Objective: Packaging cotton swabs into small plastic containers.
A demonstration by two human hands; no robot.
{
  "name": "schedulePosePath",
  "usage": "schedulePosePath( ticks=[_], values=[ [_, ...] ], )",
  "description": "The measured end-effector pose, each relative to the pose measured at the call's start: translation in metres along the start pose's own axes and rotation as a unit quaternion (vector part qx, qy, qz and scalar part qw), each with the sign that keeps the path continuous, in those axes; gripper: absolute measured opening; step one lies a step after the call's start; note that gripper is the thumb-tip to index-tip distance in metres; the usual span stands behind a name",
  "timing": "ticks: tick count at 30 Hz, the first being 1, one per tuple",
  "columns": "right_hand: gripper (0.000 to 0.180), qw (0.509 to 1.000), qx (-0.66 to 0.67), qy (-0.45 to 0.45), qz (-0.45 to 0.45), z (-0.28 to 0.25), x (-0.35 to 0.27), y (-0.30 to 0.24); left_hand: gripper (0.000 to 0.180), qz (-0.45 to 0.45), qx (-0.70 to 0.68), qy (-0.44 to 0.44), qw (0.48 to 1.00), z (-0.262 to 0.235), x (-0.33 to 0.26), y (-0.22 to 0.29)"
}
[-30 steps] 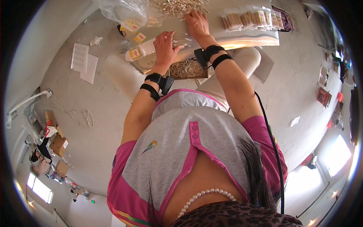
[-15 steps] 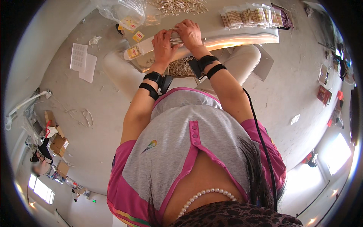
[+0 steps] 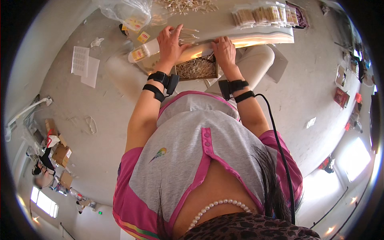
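Observation:
My left hand [image 3: 170, 42] grips a small bundle of thin pale sticks [image 3: 189, 37] whose ends fan out to the right over the white table [image 3: 256, 38]. My right hand [image 3: 224, 50] lies on the table's near edge just right of those stick ends, fingers spread and nothing clearly in them. Both wrists wear black bands. Between my forearms, below the table edge, sits a brown box [image 3: 197, 68] full of loose sticks. A filled clear packet of sticks [image 3: 140, 53] lies left of my left hand.
A loose pile of sticks [image 3: 188, 5] lies at the table's far side, a row of packed bundles [image 3: 266, 16] at the far right, and a crumpled plastic bag [image 3: 125, 12] at the far left. White sheets [image 3: 85, 66] and cardboard boxes [image 3: 60, 154] lie on the concrete floor.
My right hand pulled back from the far stick pile to the table's near edge. My left hand took the sticks and now holds them fanned out.

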State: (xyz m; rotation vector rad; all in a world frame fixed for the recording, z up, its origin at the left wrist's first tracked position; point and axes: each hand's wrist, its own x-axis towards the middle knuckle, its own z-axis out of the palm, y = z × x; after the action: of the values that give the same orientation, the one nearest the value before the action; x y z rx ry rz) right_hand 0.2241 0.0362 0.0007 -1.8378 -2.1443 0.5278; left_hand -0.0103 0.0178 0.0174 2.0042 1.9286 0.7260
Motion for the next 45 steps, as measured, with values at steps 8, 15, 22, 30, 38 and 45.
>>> schedulePosePath(
  ticks=[8,15,22,30,38,45],
  values=[
    [0.013,0.99,0.117,0.042,-0.068,0.003,0.058,-0.009,0.073,0.002,0.023,-0.021,1.0,0.002,-0.001,-0.001],
    [0.017,0.97,0.181,0.091,-0.13,0.003,0.053,-0.012,0.073,-0.011,0.008,-0.003,1.0,-0.001,-0.004,-0.003],
    [0.021,0.988,0.025,0.109,-0.103,0.039,0.107,-0.079,0.074,-0.03,0.031,-0.009,0.999,0.005,-0.007,0.0],
    [0.019,0.99,-0.081,0.075,-0.089,0.046,0.115,-0.064,0.075,-0.018,0.019,-0.004,1.0,0.009,-0.006,-0.001],
    [0.018,0.999,-0.053,0.003,-0.014,0.01,0.074,-0.034,0.071,-0.026,0.007,-0.015,1.0,0.006,-0.009,-0.009],
    [0.012,0.996,-0.019,0.024,-0.085,0.012,0.057,-0.04,0.067,-0.019,0.006,-0.01,1.0,0.006,-0.01,-0.005]
  ],
)
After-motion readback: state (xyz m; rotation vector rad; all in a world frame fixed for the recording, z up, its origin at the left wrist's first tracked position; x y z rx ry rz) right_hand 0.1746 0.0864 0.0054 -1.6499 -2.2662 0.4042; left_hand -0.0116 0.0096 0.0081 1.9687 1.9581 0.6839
